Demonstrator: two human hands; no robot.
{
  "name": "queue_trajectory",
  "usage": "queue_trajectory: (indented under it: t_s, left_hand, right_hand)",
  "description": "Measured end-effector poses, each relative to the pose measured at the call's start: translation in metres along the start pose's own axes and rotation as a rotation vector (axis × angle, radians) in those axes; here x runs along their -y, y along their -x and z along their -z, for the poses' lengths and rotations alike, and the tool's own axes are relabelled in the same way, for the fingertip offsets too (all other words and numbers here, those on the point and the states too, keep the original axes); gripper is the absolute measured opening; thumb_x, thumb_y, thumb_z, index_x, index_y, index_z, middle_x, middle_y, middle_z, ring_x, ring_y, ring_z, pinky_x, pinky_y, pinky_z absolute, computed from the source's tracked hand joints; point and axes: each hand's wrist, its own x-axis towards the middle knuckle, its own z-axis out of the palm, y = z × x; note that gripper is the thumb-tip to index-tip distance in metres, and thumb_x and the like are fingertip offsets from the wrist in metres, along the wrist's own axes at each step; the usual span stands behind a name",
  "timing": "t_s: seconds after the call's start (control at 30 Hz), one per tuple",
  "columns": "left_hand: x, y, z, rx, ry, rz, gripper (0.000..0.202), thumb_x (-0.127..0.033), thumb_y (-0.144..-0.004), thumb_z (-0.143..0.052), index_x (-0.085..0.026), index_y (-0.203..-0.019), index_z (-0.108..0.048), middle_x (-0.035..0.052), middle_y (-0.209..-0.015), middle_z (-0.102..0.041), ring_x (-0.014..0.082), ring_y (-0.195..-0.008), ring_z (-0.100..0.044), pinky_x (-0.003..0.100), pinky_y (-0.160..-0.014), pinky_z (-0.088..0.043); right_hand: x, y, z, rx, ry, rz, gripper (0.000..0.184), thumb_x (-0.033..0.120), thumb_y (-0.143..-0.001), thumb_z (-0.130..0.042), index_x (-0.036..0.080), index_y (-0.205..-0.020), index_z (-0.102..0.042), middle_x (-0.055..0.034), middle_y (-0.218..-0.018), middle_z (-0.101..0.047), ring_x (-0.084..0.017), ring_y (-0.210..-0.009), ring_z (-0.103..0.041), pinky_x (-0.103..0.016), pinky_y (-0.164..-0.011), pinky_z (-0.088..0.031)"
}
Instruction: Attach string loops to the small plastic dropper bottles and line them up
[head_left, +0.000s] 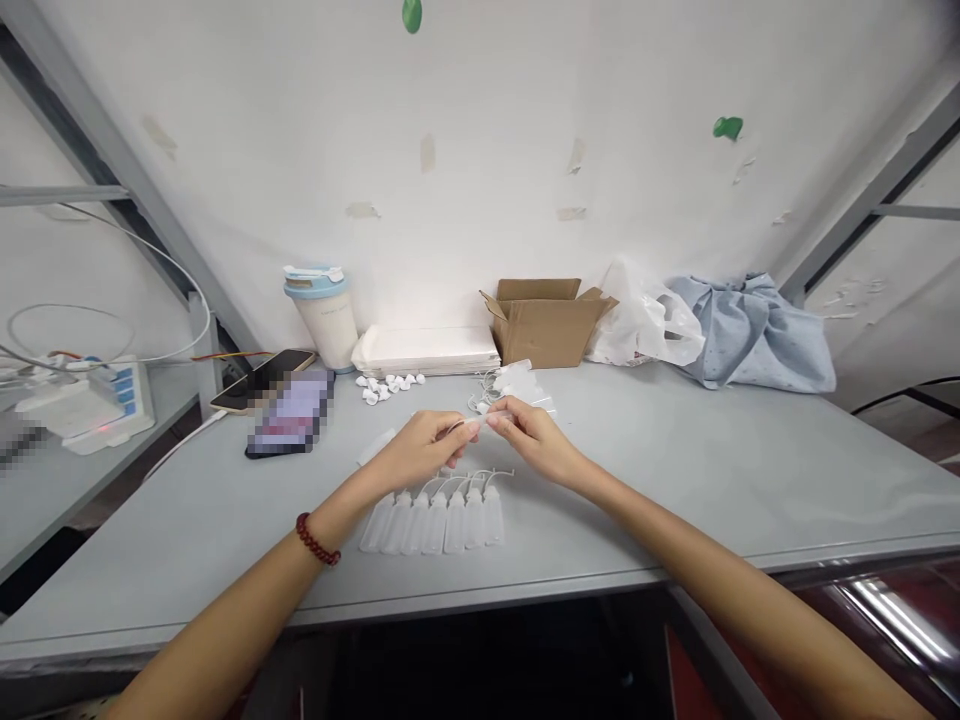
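Note:
Above the desk's middle, my left hand and my right hand meet fingertip to fingertip. Both pinch a small translucent plastic bottle, mostly hidden by the fingers; a thin white tube shows at the left fingertips. Just below lies a row of several clear squeeze bottles with thin bent spout tubes. Another translucent bottle lies beside my left wrist. Behind my right hand is a loose heap of similar bottles and tubes. Several small white caps are scattered farther back on the left.
Along the wall stand a lidded cup, a white flat package, an open cardboard box, a white plastic bag and a blue cloth bundle. Two phones, one blurred, lie left. The grey desk has its edge nearby.

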Motion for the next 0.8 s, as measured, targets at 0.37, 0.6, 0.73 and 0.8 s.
queue_trajectory:
  t_s: [0.37, 0.6, 0.73, 0.8]
  left_hand:
    - [-0.004, 0.001, -0.003, -0.039, -0.042, -0.012, 0.042, -0.044, -0.089, -0.037, -0.018, -0.058, -0.048, -0.001, -0.05, -0.053, 0.0145, -0.058, -0.055, 0.024, -0.062, -0.043]
    - [0.001, 0.0, -0.008, -0.117, -0.345, -0.2, 0.035, -0.031, -0.091, -0.034, -0.018, -0.063, -0.049, 0.0006, -0.062, -0.056, 0.0131, -0.057, -0.05, 0.025, -0.057, -0.036]
    - [0.006, -0.002, -0.008, -0.132, -0.431, -0.251, 0.03, -0.029, -0.091, -0.034, -0.018, -0.069, -0.05, 0.0011, -0.065, -0.055, 0.0139, -0.057, -0.048, 0.026, -0.057, -0.034]
    - [0.008, -0.003, -0.008, -0.138, -0.45, -0.263, 0.027, -0.029, -0.091, -0.034, -0.018, -0.072, -0.051, 0.0011, -0.066, -0.055, 0.014, -0.058, -0.048, 0.026, -0.058, -0.033]
  right_hand:
    - [-0.001, 0.001, -0.001, -0.018, 0.008, 0.09, 0.031, 0.04, -0.089, -0.041, 0.015, -0.079, -0.056, -0.0009, -0.069, -0.052, -0.012, -0.064, -0.046, -0.025, -0.062, -0.036]
    - [-0.006, -0.003, -0.001, 0.068, -0.315, -0.098, 0.037, 0.044, -0.083, -0.046, 0.019, -0.058, -0.036, 0.0058, -0.053, -0.027, -0.008, -0.05, -0.027, -0.024, -0.049, -0.022]
    - [-0.01, -0.005, 0.0, 0.09, -0.381, -0.119, 0.037, 0.044, -0.082, -0.049, 0.019, -0.057, -0.035, 0.0063, -0.053, -0.026, -0.007, -0.048, -0.023, -0.024, -0.047, -0.019]
    - [-0.01, -0.006, 0.0, 0.098, -0.377, -0.127, 0.036, 0.043, -0.082, -0.049, 0.019, -0.058, -0.037, 0.0063, -0.053, -0.026, -0.007, -0.049, -0.023, -0.024, -0.047, -0.019]
